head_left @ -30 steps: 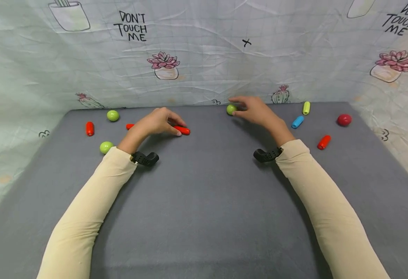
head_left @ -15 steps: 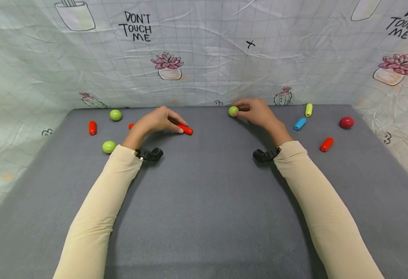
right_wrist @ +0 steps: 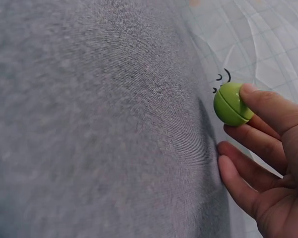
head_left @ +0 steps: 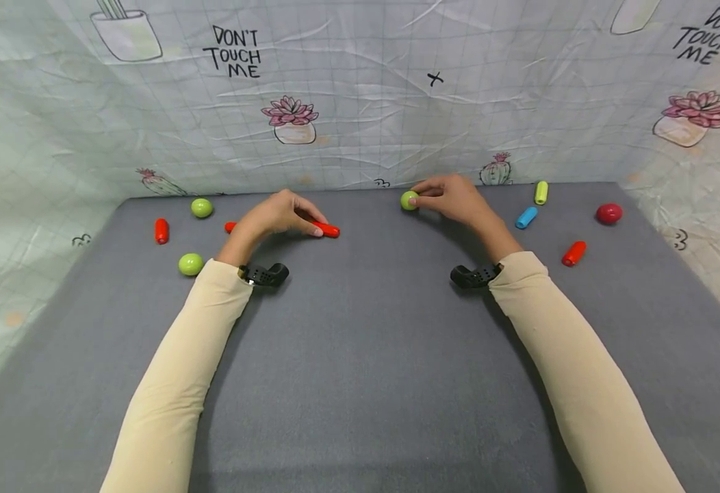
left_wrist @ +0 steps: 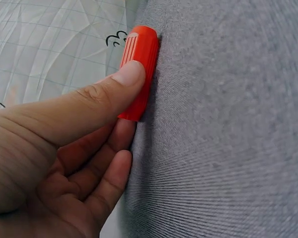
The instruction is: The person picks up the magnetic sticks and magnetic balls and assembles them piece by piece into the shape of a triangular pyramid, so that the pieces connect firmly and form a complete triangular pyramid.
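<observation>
Worktop: grey felt-covered worktop [head_left: 360, 356], walled at the far and side edges by a wrinkled printed cloth backdrop [head_left: 360, 116].
Left hand: the left hand [head_left: 276, 216] rests near the far edge, left of centre, its grip pinching the red ribbed plastic capsule [left_wrist: 138, 69], thumb on top and fingers beneath, the capsule lying on the felt.
Right hand: the right hand [head_left: 452, 197] sits at the far edge, near its middle, its grip pinching the green two-part plastic ball [right_wrist: 231, 103] between fingertips, right against the backdrop.
Loose pieces, right side: dark red ball [head_left: 608, 213], red capsule [head_left: 572, 253], blue capsule [head_left: 526, 218], yellow-green capsule [head_left: 541, 192].
Loose pieces, left side: two green balls [head_left: 190, 263] [head_left: 201, 207], a red capsule [head_left: 161, 231].
Risk: judged from the light fingertip hold, the round ball could squirt free and roll along the far edge; the capsule, gripped at one end, could pivot out.
View differences: only the wrist views show the capsule's ribbing, the ball's seam and the finger placement; only the head view shows the scattered pieces.
</observation>
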`<state>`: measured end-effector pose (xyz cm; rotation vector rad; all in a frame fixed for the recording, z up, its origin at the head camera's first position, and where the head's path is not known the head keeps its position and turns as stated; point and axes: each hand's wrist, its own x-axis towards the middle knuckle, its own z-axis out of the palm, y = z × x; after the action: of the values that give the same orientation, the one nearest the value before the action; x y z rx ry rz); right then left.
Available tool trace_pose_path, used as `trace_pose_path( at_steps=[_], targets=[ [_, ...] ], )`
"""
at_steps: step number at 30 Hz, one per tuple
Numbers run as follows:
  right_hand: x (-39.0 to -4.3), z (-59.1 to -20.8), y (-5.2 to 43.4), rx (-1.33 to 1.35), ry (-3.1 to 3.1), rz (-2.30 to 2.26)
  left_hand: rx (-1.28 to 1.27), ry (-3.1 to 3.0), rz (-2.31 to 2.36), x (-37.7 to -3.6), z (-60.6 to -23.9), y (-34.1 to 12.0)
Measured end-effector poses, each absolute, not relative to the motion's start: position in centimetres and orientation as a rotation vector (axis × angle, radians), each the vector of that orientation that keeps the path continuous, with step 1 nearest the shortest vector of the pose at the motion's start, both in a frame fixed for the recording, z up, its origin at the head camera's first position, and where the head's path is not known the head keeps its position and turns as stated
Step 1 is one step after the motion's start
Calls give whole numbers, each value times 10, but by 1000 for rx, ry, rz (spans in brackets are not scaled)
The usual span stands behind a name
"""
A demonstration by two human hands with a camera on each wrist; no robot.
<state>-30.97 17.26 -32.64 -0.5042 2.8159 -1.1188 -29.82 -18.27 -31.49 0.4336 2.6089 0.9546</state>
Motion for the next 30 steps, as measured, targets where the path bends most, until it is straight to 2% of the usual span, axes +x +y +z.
trace_pose_path(
  at_steps=[15,30],
  targets=[
    [-286,-322,179,-482,2418,-1499,368,2556,1017,-297,-314,-180],
    [-254,-311,183,-574,2700,-1178,377,2627,975,-293,-311,-173]
  ],
)
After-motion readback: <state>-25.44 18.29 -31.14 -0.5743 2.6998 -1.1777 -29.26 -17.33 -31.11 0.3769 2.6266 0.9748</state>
